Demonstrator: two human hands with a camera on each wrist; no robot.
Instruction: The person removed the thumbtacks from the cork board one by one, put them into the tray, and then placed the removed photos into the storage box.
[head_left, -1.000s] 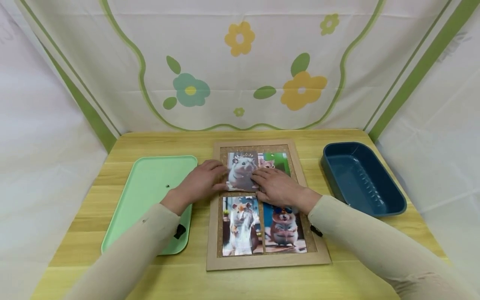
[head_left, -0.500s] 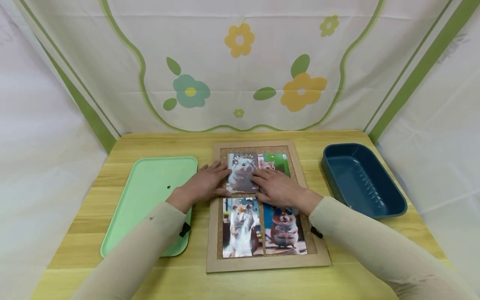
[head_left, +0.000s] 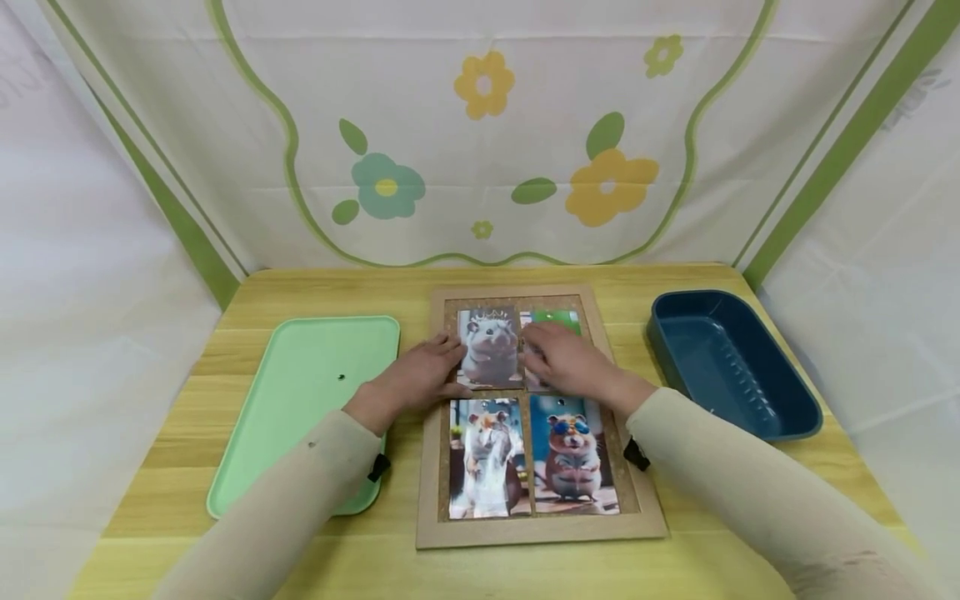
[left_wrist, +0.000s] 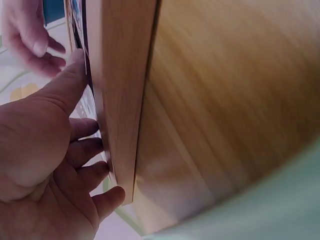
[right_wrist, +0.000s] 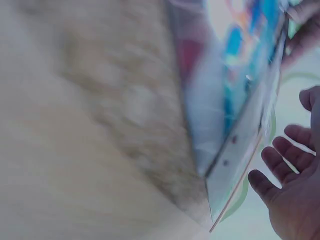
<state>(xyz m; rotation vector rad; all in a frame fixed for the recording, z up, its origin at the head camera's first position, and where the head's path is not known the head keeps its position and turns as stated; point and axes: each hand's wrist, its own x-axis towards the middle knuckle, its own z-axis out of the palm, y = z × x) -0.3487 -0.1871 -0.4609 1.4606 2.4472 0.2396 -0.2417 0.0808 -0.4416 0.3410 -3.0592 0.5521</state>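
My left hand [head_left: 422,373] rests at the left edge of a hamster-with-crown photo [head_left: 487,367] on a cork board [head_left: 525,523] with a wooden frame. In the left wrist view, its fingers [left_wrist: 87,150] lie along the frame's edge, thumb extended onto the board. My right hand [head_left: 573,362] is over the green-backed photo [head_left: 566,319] at the upper right and hides most of it. The right wrist view shows that hand's fingers [right_wrist: 285,155] extended, off the board's surface, holding nothing. Below are a glossy hamster photo [head_left: 472,483] and a hamster-in-sunglasses photo [head_left: 573,458], each with a small pin near its top.
A light green tray [head_left: 300,417] lies left of the board, with one small dark pin [head_left: 341,377] on it. To the right stands a deep blue bin [head_left: 712,358]. A flowered white curtain [head_left: 480,167] hangs behind the wooden table [head_left: 352,550].
My right hand has lifted off the crowned-hamster photo and moved slightly up and right, uncovering the sunglasses photo's top. My left hand has spread along the crowned photo's left edge.
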